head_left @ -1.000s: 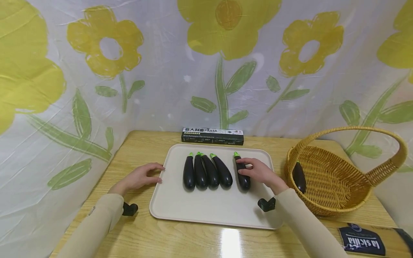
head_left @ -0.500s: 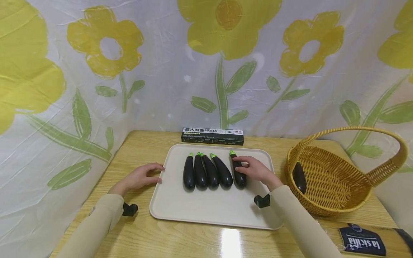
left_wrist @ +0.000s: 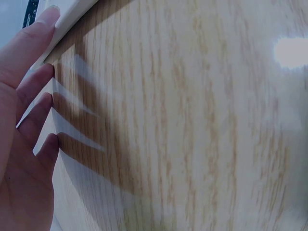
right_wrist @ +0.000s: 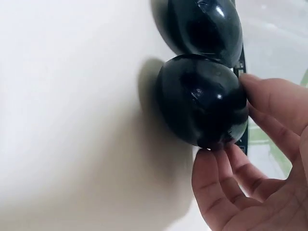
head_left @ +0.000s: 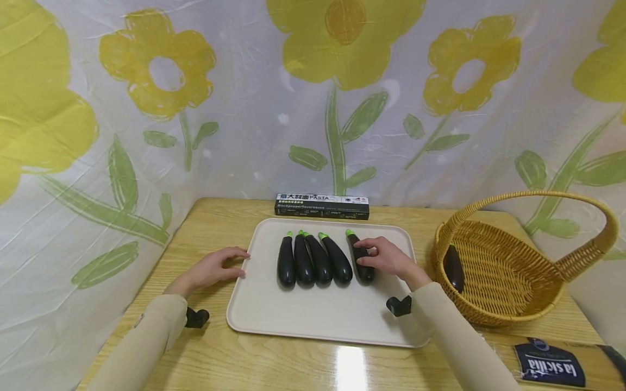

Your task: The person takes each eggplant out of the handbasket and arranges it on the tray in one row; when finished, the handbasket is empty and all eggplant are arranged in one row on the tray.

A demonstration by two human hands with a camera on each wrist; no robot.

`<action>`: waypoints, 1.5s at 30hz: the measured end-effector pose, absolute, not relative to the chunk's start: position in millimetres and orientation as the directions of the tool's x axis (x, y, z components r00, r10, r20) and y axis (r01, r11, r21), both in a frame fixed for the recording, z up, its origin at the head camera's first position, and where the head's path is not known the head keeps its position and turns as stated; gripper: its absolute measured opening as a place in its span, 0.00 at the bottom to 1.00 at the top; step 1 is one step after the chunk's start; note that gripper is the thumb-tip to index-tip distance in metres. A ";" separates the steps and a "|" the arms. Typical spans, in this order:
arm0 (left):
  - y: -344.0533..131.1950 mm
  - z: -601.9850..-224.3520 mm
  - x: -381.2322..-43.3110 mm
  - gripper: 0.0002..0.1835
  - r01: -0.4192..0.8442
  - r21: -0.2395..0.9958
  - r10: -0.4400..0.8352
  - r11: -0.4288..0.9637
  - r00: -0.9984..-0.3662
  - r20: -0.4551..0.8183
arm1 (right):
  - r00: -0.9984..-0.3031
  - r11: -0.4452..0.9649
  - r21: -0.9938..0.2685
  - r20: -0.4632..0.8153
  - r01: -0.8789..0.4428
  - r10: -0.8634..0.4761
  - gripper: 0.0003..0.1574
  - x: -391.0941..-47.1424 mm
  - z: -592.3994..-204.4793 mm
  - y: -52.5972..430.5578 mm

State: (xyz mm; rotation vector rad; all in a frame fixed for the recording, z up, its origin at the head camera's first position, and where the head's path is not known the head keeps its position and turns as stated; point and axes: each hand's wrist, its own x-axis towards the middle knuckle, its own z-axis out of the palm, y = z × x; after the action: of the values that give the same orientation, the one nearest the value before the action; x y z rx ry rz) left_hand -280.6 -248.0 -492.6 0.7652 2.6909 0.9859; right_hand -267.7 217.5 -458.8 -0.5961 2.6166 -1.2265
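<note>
In the head view a pale rectangular tray (head_left: 303, 315) holds a row of several dark eggplants (head_left: 304, 260) with bright green stems. Right of that row, my right hand (head_left: 388, 258) grips one more eggplant (head_left: 365, 275) between thumb and fingers. The right wrist view shows its round end (right_wrist: 199, 103) close to a neighbouring eggplant (right_wrist: 204, 26), thumb on one side and fingers on the other. My left hand (head_left: 215, 265) rests at the tray's left edge with loosely extended fingers; in the left wrist view its thumb (left_wrist: 48, 17) touches the rim.
A wicker basket (head_left: 508, 266) with a tall handle stands right of the tray, one eggplant (head_left: 453, 269) inside. Behind the tray lies a black pasta box (head_left: 321, 207). A pasta packet (head_left: 550, 364) lies at the front right. A flowered cloth (head_left: 244, 136) hangs behind the wooden table.
My right hand has shifted the gripped eggplant left toward the row, and its stem end now leans further left. The left hand keeps its place at the tray's edge.
</note>
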 end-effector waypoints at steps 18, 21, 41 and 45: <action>-248.0 -493.3 -281.2 0.24 0.408 0.647 0.524 0.645 -0.852 0.015 | -0.905 0.546 -0.818 -0.078 -0.182 -0.418 0.24 -262.6 -459.3 213.6; -248.8 -494.7 -281.9 0.24 0.406 0.646 0.523 0.646 -0.852 0.013 | -0.904 0.538 -0.823 -0.073 -0.184 -0.422 0.24 -262.4 -459.4 213.4; -246.0 -492.2 -280.5 0.24 0.397 0.641 0.522 0.656 -0.853 -0.006 | -0.917 0.554 -0.789 0.028 -0.265 -0.399 0.22 -221.2 -440.4 243.0; -246.8 -491.7 -279.7 0.23 0.406 0.633 0.520 0.659 -0.854 0.007 | -0.922 0.571 -0.779 0.023 -0.258 -0.385 0.22 -197.0 -421.7 258.6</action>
State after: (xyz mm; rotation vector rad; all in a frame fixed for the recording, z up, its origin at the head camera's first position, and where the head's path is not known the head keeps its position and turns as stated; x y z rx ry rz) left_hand -279.7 -246.8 -491.7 0.7604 2.6991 0.9667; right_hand -197.0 258.6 -421.7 -0.5469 2.6499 -1.2777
